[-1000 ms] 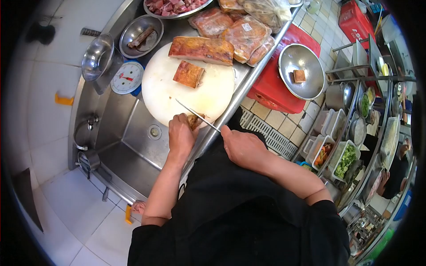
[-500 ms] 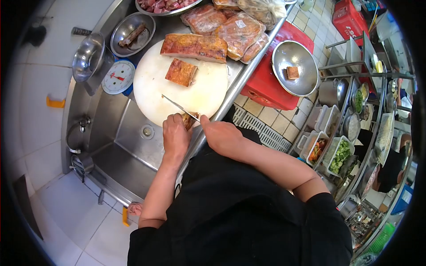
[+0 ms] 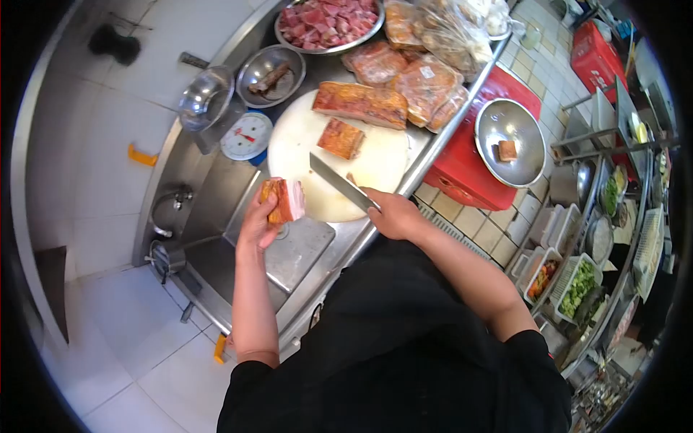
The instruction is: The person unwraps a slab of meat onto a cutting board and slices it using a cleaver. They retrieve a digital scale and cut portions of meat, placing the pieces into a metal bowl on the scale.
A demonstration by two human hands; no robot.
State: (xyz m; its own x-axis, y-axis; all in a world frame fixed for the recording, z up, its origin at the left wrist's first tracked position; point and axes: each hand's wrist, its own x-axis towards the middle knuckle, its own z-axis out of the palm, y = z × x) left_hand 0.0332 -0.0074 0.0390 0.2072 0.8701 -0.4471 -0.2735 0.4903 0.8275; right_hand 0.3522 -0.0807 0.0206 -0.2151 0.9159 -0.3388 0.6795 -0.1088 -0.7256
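My left hand (image 3: 256,222) grips a piece of roasted pork belly (image 3: 284,201), its browned skin on the left and pale layered cut side facing right. It is lifted at the left edge of the round white cutting board (image 3: 299,133). In my right hand (image 3: 395,214) is a knife (image 3: 338,180), its blade lying low across the board and pointing up and left. Beyond the blade sits a square pork piece (image 3: 341,138), and behind that a long pork slab (image 3: 361,105). A small scrap (image 3: 351,177) lies close to the blade.
Left of the board stand a dial scale (image 3: 246,136) and a steel bowl (image 3: 271,76) with a dark piece inside. Behind are a bowl of raw meat cubes (image 3: 330,25) and bagged meat (image 3: 427,86). A large bowl (image 3: 510,119) with one pork piece rests on a red box (image 3: 462,162).
My left hand has moved left and lifted the pork piece off the board's near edge, turning its cut side into view. My right hand and knife have shifted right. The whole view has shifted.
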